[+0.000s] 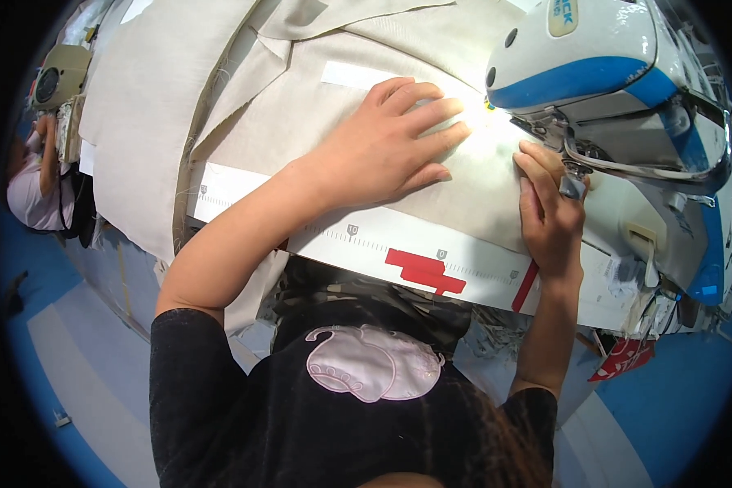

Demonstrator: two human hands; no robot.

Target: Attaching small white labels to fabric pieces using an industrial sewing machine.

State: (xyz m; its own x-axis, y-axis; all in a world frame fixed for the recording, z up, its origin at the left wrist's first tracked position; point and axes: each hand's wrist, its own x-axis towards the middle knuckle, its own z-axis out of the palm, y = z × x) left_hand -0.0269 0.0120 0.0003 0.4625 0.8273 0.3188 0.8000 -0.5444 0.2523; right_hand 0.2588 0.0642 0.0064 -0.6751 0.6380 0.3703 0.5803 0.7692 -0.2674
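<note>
Beige woven cloth [463,191] lies flat under the head of a white and blue sewing machine [577,61]. My left hand [394,146] rests palm down on the cloth, its fingers spread and pointing toward the lit needle area. Close to the presser foot, my right hand [551,207] lies on the cloth's right side with its fingers stretched forward and the thumb alongside. Neither hand visibly grips anything. Glare from the lamp washes out the cloth by the needle, and the machine head partly hides the stitching spot.
A white ruler strip [358,236] with red tape [427,272] runs along the table's front edge. More beige cloth [150,122] is heaped at left. A bent metal bar [651,167] juts out beside my right hand. Another person [44,179] sits far left.
</note>
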